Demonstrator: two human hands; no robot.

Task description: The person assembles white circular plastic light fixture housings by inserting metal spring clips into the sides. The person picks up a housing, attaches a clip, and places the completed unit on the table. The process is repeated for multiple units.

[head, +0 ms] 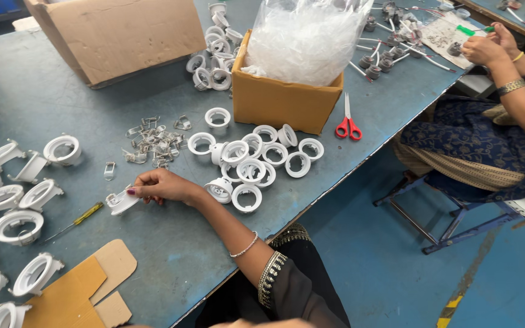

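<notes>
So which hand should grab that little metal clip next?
Probably the right hand. It is pinching the white ring holder right beside the loose metal clip on the blue table. The left hand is out of view.

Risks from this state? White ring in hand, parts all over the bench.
1. The right hand pinches the white ring by its edge only; it may slip from that grip.
2. The metal clips lie loose and tangled, so picking one may drag others.
3. The red scissors and nearby rings sit close to the table edge and could get knocked off.
</notes>
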